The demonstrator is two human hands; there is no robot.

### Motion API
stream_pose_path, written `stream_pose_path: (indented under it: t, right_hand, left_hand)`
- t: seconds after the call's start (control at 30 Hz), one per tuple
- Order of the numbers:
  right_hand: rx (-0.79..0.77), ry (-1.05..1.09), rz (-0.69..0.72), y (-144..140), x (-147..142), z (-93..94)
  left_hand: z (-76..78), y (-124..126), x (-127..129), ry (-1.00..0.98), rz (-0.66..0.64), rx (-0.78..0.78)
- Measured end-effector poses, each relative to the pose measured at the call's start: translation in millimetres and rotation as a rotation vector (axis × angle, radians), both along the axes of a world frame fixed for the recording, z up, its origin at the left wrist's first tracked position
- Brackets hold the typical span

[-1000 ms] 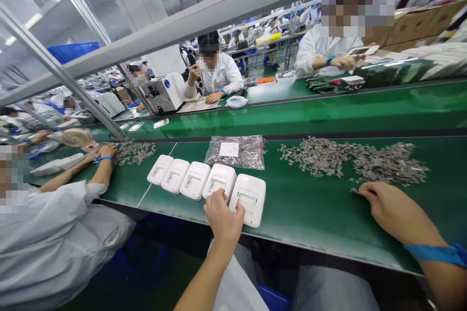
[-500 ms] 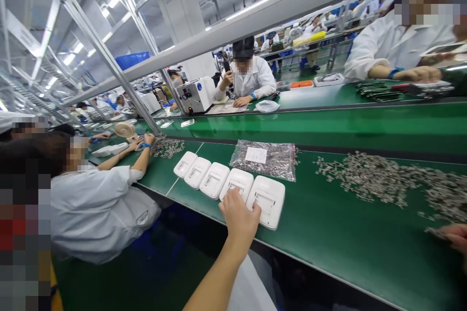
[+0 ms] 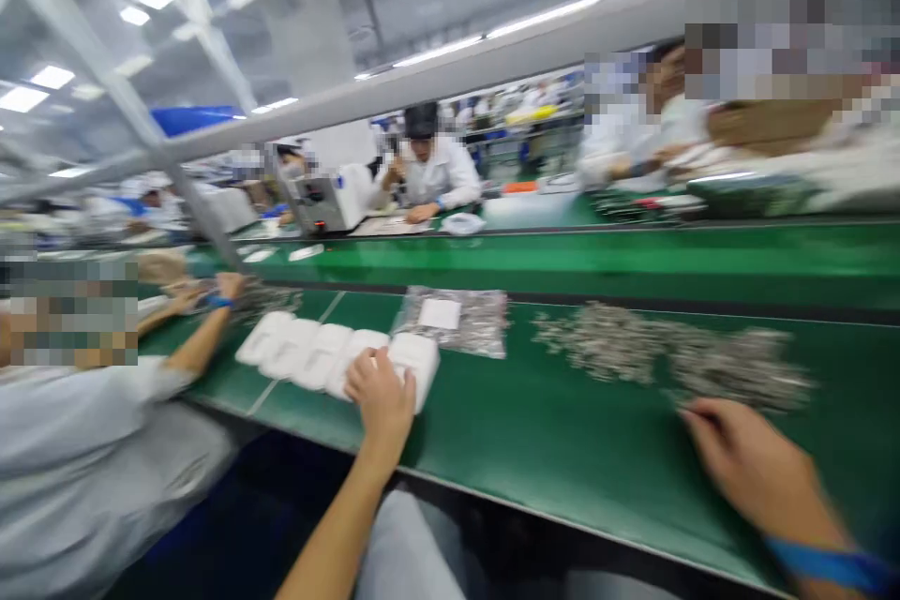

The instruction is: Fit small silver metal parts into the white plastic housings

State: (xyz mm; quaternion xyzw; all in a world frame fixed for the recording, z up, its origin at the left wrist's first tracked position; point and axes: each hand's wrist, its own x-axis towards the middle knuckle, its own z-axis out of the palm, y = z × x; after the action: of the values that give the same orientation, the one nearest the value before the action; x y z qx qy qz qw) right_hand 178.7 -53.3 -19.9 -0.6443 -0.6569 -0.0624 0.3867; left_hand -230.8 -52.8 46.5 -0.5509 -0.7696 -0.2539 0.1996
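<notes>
Five white, rounded-rectangular plastic housings stand in a slanting row on the green, smooth tabletop, left of centre, each close beside the next. The person's left hand lies over the right end of the row: its fingers are bent and parted from the thumb, the fingertips on the fourth housing from the left and the thumb over the fifth, with nothing seen clenched between them.

To the right, the right hand, with a blue band at the wrist, is at the near edge of a spread heap of small, silvery-grey metal pieces. Its thumb and forefinger come together at the tips; blur hides whether they grasp a piece.

Beyond the right end of the row lies a clear plastic bag of similar grey pieces, bearing a white label.

As for progress, the lining-up of the five housings looks done. Plenty of loose pieces lie unused in the heap, and the bag looks well filled, so much of the supply seems left. Whether the recesses of the housings contain any pieces cannot be told through the blur.
</notes>
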Motion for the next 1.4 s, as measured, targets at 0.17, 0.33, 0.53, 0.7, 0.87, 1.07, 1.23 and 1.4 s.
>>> stream_pose_path:
  t: [0.17, 0.33, 0.53, 0.7, 0.87, 1.07, 1.23, 1.4]
  right_hand:
    - [0.057, 0.238, 0.061, -4.2, 5.7, 11.4]
    - [-0.044, 0.534, 0.207, 4.0, -20.2, 22.0]
    - [-0.203, 0.849, 0.453, 40.0, -46.4, 30.3]
    - [-0.202, 0.948, 0.450, 45.2, -40.4, 31.9]
    - [-0.237, 0.971, 0.422, 43.0, -35.9, 32.3]
    - [-0.249, 0.947, 0.367, 42.8, -36.6, 30.6]
    - [-0.222, 0.941, 0.375, 40.3, -36.4, 31.4]
    - [-0.256, 0.908, 0.389, 38.0, -37.4, 32.7]
  left_hand:
    - [-11.6, 48.8, 117.8, 0.027, -1.182, -0.011]
    - [-30.4, 76.2, 203.6, -0.390, -1.487, -0.216]
    - [-39.4, 93.4, 196.4, -0.708, -1.437, -0.214]
    - [-37.8, 97.5, 202.8, -0.768, -1.426, -0.205]
    - [-39.4, 96.3, 205.9, -0.807, -1.365, -0.163]
    - [-39.5, 93.7, 204.5, -0.804, -1.338, -0.153]
    - [-39.6, 92.2, 204.9, -0.813, -1.323, -0.161]
    - [-40.1, 91.5, 205.0, -0.837, -1.300, -0.183]
